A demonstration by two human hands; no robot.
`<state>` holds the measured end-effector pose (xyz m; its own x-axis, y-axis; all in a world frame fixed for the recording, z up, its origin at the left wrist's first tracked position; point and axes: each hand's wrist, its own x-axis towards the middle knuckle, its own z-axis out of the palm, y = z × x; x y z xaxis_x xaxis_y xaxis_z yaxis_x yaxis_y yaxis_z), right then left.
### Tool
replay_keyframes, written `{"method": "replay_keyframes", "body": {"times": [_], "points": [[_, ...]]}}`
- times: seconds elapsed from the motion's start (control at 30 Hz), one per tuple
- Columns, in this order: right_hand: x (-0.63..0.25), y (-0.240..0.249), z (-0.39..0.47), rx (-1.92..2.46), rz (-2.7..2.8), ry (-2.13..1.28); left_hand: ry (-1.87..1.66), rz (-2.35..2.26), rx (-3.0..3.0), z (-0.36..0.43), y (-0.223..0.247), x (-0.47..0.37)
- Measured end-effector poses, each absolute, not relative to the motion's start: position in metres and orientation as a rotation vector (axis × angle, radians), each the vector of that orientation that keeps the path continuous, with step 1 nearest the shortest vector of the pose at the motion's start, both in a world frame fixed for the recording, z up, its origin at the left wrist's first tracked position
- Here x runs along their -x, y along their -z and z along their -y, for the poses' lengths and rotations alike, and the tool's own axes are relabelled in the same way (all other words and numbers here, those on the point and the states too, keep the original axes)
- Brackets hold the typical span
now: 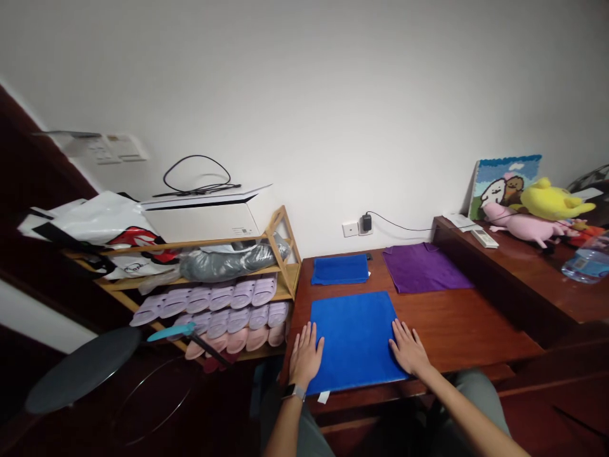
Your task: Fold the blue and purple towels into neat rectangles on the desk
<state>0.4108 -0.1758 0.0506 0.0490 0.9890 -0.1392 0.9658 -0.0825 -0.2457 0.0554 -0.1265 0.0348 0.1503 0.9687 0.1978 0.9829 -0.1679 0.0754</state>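
Note:
A blue towel [354,343] lies spread flat on the wooden table, with a small white tag poking out at its near left corner. My left hand [306,357] rests flat on its left edge, fingers stretched out, a watch on the wrist. On the opposite edge, my right hand [409,348] lies palm down with its fingers slightly spread. Behind this towel is a smaller, folded blue towel [340,270]. To the right of that, a purple towel [425,268] lies flat, its far corners slightly turned over.
Left of the table [476,330] stands a wooden rack [285,273] with slippers [221,296], a white box [204,222] and bags. A raised ledge on the right holds plush toys [523,225], a white remote [484,238] and a plastic bottle [586,263]. A charger [366,222] is plugged into the wall.

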Motion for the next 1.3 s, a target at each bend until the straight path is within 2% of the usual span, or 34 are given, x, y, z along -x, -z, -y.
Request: {"method": "replay_keyframes", "body": {"times": [0.23, 0.37, 0.53, 0.73, 0.83, 1.0, 1.13, 1.2, 1.3], "points": [[-0.405, -0.079, 0.106, 2.19, 2.019, -0.395, 0.317, 1.99, 2.325, 0.128, -0.038, -0.052], [-0.404, -0.073, 0.071, 2.181, 2.052, -0.415, 0.339, 1.956, 2.313, 0.128, -0.034, -0.05], [-0.403, -0.056, 0.062, 2.16, 2.056, -0.394, 0.358, 1.911, 2.288, 0.127, -0.029, -0.047], [-0.402, -0.059, 0.064, 2.152, 2.029, -0.405, 0.317, 1.865, 2.243, 0.129, -0.033, -0.048], [-0.4, -0.062, 0.064, 2.145, 2.017, -0.424, 0.371, 1.79, 2.255, 0.121, -0.044, -0.079], [-0.401, -0.062, 0.065, 2.146, 2.03, -0.407, 0.463, 1.575, 2.584, 0.085, -0.067, -0.195], [-0.404, -0.057, 0.063, 2.127, 2.118, -0.375, 0.438, 1.538, 2.807, 0.058, -0.063, -0.266], [-0.405, -0.055, 0.062, 2.125, 2.124, -0.38, 0.4, 1.59, 2.815, 0.051, -0.055, -0.27], [-0.404, -0.057, 0.062, 2.143, 2.06, -0.385, 0.342, 1.744, 2.699, 0.042, -0.048, -0.229]]}}
